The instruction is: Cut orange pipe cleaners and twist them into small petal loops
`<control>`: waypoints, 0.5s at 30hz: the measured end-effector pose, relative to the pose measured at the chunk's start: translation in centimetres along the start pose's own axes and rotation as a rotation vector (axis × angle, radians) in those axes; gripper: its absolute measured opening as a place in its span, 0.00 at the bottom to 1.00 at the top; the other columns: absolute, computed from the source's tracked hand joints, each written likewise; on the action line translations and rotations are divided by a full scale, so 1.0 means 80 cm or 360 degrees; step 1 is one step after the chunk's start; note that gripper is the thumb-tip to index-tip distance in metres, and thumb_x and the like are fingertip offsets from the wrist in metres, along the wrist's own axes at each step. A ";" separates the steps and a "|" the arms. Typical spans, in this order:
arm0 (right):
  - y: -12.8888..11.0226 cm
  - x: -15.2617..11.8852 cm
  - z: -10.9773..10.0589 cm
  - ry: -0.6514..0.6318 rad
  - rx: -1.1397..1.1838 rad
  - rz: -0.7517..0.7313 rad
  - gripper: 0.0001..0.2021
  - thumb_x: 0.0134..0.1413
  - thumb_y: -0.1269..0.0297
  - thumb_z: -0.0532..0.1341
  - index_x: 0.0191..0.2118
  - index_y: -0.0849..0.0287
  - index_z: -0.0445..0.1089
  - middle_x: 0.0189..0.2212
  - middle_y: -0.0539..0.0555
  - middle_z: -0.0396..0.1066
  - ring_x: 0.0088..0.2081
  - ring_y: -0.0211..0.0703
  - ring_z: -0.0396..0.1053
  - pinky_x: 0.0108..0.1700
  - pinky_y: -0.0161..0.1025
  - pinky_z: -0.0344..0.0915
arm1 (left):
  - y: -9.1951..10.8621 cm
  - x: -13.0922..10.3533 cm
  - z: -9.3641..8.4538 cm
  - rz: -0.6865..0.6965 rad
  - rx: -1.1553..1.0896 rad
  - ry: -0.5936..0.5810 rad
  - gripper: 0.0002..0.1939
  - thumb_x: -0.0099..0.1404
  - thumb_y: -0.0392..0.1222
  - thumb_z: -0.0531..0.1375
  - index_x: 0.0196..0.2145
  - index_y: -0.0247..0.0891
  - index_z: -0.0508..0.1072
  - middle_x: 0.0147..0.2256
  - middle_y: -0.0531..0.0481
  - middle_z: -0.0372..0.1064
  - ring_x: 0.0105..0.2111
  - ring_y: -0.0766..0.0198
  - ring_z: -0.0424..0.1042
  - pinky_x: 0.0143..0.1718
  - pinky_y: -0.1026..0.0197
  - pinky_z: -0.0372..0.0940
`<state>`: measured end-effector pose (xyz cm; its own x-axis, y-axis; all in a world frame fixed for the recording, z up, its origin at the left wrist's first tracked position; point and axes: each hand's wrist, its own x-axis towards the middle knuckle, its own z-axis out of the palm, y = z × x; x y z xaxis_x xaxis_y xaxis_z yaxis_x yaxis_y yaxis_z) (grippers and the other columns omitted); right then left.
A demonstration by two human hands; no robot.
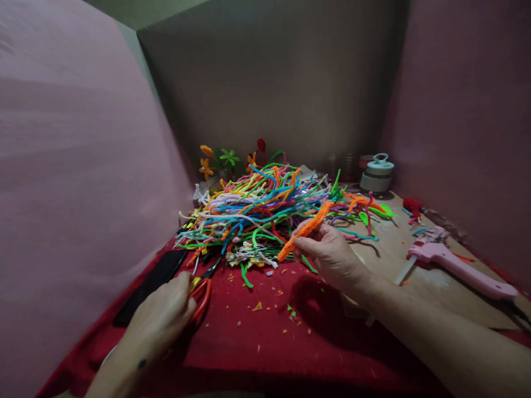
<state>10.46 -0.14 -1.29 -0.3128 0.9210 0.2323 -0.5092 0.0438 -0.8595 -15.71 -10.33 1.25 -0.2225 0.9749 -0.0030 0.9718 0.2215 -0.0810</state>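
Observation:
My right hand (332,257) pinches a bundled orange pipe-cleaner piece (306,231) between thumb and fingers, holding it aslant above the red cloth. Lower on the left, my left hand (168,301) is closed around the red-handled scissors (202,301). Their dark blades point away toward the pile, and part of the handles is hidden by my fingers. Just beyond both hands spreads a big tangled pile of multicoloured pipe cleaners (253,207). At its front edge lies a bunch of white-tipped thin stems (253,254).
A black phone-like slab (153,282) lies left. Small scraps dot the red cloth (249,348). On the right, a pink glue gun (460,265) rests on a brown board (431,293). Pipe-cleaner flowers (228,157) and a pale-green lidded jar (376,176) stand behind. Pink walls flank both sides.

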 end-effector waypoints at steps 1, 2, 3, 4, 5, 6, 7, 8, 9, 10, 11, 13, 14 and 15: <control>-0.002 0.000 0.000 -0.0030 0.0015 -0.0011 0.05 0.41 0.70 0.63 0.27 0.61 0.66 0.20 0.47 0.65 0.20 0.32 0.62 0.23 0.32 0.60 | -0.007 -0.009 0.003 -0.0044 -0.0031 -0.0014 0.09 0.60 0.43 0.46 0.30 0.38 0.62 0.26 0.44 0.69 0.27 0.57 0.71 0.25 0.61 0.58; -0.004 -0.001 0.000 -0.0063 0.0021 -0.0021 0.04 0.42 0.70 0.63 0.27 0.61 0.67 0.20 0.47 0.65 0.20 0.32 0.62 0.24 0.32 0.60 | -0.015 -0.017 0.008 -0.0044 -0.0129 -0.0024 0.10 0.60 0.45 0.46 0.31 0.38 0.62 0.27 0.44 0.70 0.28 0.56 0.72 0.26 0.61 0.60; -0.007 -0.001 0.000 -0.0095 0.0019 -0.0028 0.04 0.42 0.69 0.63 0.28 0.61 0.67 0.20 0.47 0.65 0.20 0.32 0.62 0.24 0.33 0.60 | -0.024 -0.024 0.014 -0.0052 -0.0290 0.0005 0.11 0.60 0.46 0.46 0.34 0.39 0.63 0.29 0.45 0.71 0.30 0.56 0.73 0.29 0.59 0.62; -0.009 -0.002 0.001 -0.0125 0.0012 -0.0033 0.04 0.43 0.69 0.63 0.27 0.61 0.68 0.20 0.47 0.65 0.21 0.33 0.63 0.25 0.33 0.61 | -0.033 -0.030 0.022 -0.0091 -0.0463 0.0072 0.12 0.59 0.47 0.48 0.38 0.41 0.63 0.31 0.46 0.72 0.31 0.55 0.73 0.30 0.58 0.64; -0.012 -0.002 0.001 -0.0151 0.0004 -0.0037 0.03 0.43 0.69 0.63 0.27 0.61 0.68 0.20 0.48 0.66 0.21 0.33 0.63 0.25 0.33 0.61 | -0.040 -0.036 0.029 -0.0132 -0.0615 0.0161 0.14 0.58 0.48 0.49 0.40 0.42 0.62 0.32 0.47 0.72 0.31 0.55 0.73 0.31 0.57 0.65; -0.014 -0.003 0.002 -0.0173 0.0000 -0.0042 0.02 0.43 0.70 0.62 0.27 0.61 0.68 0.21 0.48 0.66 0.22 0.33 0.64 0.26 0.34 0.61 | -0.043 -0.040 0.036 -0.0178 -0.0762 0.0257 0.16 0.56 0.49 0.51 0.41 0.42 0.62 0.31 0.48 0.72 0.31 0.55 0.73 0.30 0.57 0.66; -0.015 -0.004 0.002 -0.0196 0.0000 -0.0053 0.02 0.44 0.70 0.62 0.27 0.61 0.69 0.21 0.48 0.66 0.23 0.34 0.64 0.27 0.34 0.61 | -0.043 -0.044 0.041 -0.0227 -0.0899 0.0366 0.18 0.55 0.50 0.52 0.42 0.42 0.62 0.30 0.48 0.71 0.31 0.55 0.73 0.30 0.57 0.67; -0.016 -0.005 0.003 -0.0217 0.0000 -0.0069 0.02 0.44 0.71 0.62 0.27 0.60 0.69 0.22 0.48 0.66 0.23 0.34 0.65 0.28 0.35 0.61 | -0.038 -0.048 0.044 -0.0216 -0.1048 0.0416 0.20 0.53 0.51 0.54 0.42 0.40 0.62 0.30 0.48 0.70 0.31 0.56 0.73 0.31 0.58 0.68; -0.017 -0.006 0.003 -0.0238 -0.0004 -0.0089 0.02 0.44 0.71 0.63 0.27 0.60 0.69 0.22 0.48 0.67 0.24 0.35 0.65 0.29 0.35 0.62 | -0.029 -0.051 0.044 -0.0193 -0.1181 0.0422 0.22 0.51 0.51 0.56 0.43 0.40 0.62 0.30 0.48 0.70 0.31 0.56 0.72 0.31 0.59 0.68; -0.017 -0.007 0.003 -0.0249 -0.0017 -0.0109 0.02 0.44 0.72 0.63 0.28 0.60 0.69 0.22 0.48 0.67 0.24 0.35 0.65 0.29 0.35 0.62 | -0.016 -0.054 0.042 -0.0169 -0.1239 0.0450 0.25 0.50 0.51 0.58 0.44 0.40 0.61 0.30 0.49 0.70 0.29 0.59 0.72 0.29 0.61 0.68; -0.017 -0.009 0.004 -0.0253 -0.0037 -0.0129 0.03 0.44 0.72 0.63 0.28 0.59 0.69 0.23 0.48 0.67 0.25 0.35 0.65 0.30 0.35 0.62 | 0.000 -0.058 0.038 -0.0099 -0.1258 0.0367 0.26 0.52 0.52 0.57 0.47 0.40 0.60 0.28 0.52 0.69 0.24 0.62 0.70 0.26 0.62 0.68; -0.016 -0.011 0.004 -0.0260 -0.0098 -0.0163 0.04 0.44 0.73 0.62 0.28 0.59 0.70 0.24 0.48 0.68 0.25 0.35 0.65 0.31 0.36 0.63 | 0.034 -0.065 0.026 0.0136 -0.1203 0.0223 0.21 0.56 0.51 0.55 0.46 0.41 0.64 0.23 0.55 0.66 0.18 0.66 0.66 0.20 0.66 0.65; -0.016 -0.013 0.005 -0.0263 -0.0135 -0.0180 0.04 0.44 0.74 0.62 0.28 0.58 0.70 0.25 0.49 0.68 0.26 0.35 0.66 0.31 0.36 0.63 | 0.050 -0.068 0.020 0.0309 -0.1139 0.0205 0.19 0.57 0.50 0.54 0.46 0.42 0.65 0.24 0.54 0.67 0.20 0.65 0.67 0.22 0.66 0.66; -0.016 -0.014 0.005 -0.0268 -0.0172 -0.0201 0.04 0.44 0.74 0.63 0.28 0.58 0.70 0.26 0.49 0.68 0.27 0.35 0.66 0.32 0.36 0.63 | 0.064 -0.071 0.016 0.0463 -0.1060 0.0238 0.18 0.59 0.48 0.53 0.46 0.43 0.66 0.25 0.52 0.69 0.23 0.64 0.69 0.25 0.65 0.67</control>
<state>11.17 -1.36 -0.24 -0.3860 0.8285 0.4057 -0.4667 0.2040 -0.8606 -9.56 -14.71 -0.39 0.0183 0.9780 0.2076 0.8422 -0.1270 0.5240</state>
